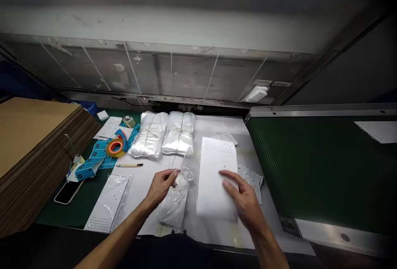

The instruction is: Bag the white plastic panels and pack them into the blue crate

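My left hand (pixel 159 187) pinches the top edge of a transparent plastic bag (pixel 182 176) between thumb and fingers. A printed white sheet (pixel 173 207) lies in the lower part of that bag, on the white work surface (pixel 186 234). To the right, my right hand (pixel 243 198) rests with its fingers spread on a tall stack of white printed sheets (pixel 214 174). It grips nothing, and its fingertips touch the stack's right side.
Two tied bundles of transparent bags (pixel 164 134) lie at the back. On the left are a cardboard sheet stack (pixel 37 145), tape roll (pixel 116 147), blue labels (pixel 93 161), utility knife (pixel 129 164) and phone (pixel 68 191). A green conveyor belt (pixel 316 165) runs along the right.
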The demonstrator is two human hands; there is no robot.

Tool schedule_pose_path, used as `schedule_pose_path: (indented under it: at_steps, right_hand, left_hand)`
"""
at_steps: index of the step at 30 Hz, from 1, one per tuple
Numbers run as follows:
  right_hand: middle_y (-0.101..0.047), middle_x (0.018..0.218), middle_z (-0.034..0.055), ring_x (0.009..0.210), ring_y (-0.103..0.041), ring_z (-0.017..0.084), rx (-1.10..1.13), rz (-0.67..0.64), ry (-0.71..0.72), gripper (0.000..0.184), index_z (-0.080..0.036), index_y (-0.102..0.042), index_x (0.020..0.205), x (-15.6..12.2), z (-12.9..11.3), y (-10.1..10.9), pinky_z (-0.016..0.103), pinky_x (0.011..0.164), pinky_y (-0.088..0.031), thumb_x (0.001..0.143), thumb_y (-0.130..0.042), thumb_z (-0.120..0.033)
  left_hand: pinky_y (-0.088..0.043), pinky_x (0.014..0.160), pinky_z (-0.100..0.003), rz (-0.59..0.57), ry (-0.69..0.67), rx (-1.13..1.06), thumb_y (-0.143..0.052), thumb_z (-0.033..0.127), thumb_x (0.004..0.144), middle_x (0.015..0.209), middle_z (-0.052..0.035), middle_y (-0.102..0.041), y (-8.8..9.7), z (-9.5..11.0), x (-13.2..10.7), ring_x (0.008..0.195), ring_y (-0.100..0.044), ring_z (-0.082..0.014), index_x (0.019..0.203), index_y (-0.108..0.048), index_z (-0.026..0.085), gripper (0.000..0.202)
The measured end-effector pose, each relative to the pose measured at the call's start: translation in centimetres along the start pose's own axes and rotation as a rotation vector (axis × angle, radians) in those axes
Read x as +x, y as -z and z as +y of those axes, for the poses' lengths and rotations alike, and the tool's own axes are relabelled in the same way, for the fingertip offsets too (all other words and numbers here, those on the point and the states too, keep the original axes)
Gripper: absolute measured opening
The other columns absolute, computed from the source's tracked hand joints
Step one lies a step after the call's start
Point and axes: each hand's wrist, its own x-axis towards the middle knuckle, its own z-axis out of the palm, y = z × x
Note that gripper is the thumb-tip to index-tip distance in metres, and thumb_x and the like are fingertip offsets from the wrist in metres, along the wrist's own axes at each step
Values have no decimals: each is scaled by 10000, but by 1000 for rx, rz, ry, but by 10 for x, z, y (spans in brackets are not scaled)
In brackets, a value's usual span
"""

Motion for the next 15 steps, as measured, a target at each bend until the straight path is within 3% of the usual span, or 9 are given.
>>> schedule_pose_path:
  at_steps: [3,6,9,12,15]
  right_hand:
    - [-685,821,45,647,-617,207,581,-319,-311,297,-216,-600,909,-30,19,-22,331,584,-462,668,-627,-389]
    - [-685,756,35,670,-631,200,849,-442,-448,279,-193,-580,871,-47,43,-54,313,622,-456,638,-652,-328]
    - [-687,775,40,680,-636,196,866,-338,-548,347,-180,-570,984,-46,60,-70,317,644,-461,678,-661,-318]
    - [-683,732,49,643,-628,212,795,-203,-599,494,-164,-541,1114,-43,62,-72,319,596,-457,675,-687,-336]
    - [-669,1022,67,824,-632,241,671,-46,-531,743,-279,-342,1351,-50,53,-75,347,659,-470,704,-684,-408]
  left_hand:
    - [-444,690,-278,1,-17,-11,-575,407,796,639,-3,-612,-2,6,3,704,-572,-172,1039,-667,156,361]
    - [-456,702,-259,19,-39,5,-542,421,820,826,-30,-666,4,13,0,809,-583,-179,1080,-649,182,369]
    - [-476,674,-260,70,-84,29,-486,435,851,769,-22,-649,13,11,-7,723,-572,-156,1113,-631,168,401]
    - [-480,654,-255,30,-143,151,-514,415,839,747,-15,-639,11,-3,-19,653,-555,-136,1085,-650,166,375]
    - [-485,727,-256,38,-44,156,-535,432,824,917,-38,-671,3,-22,-38,822,-596,-171,1093,-650,199,374]
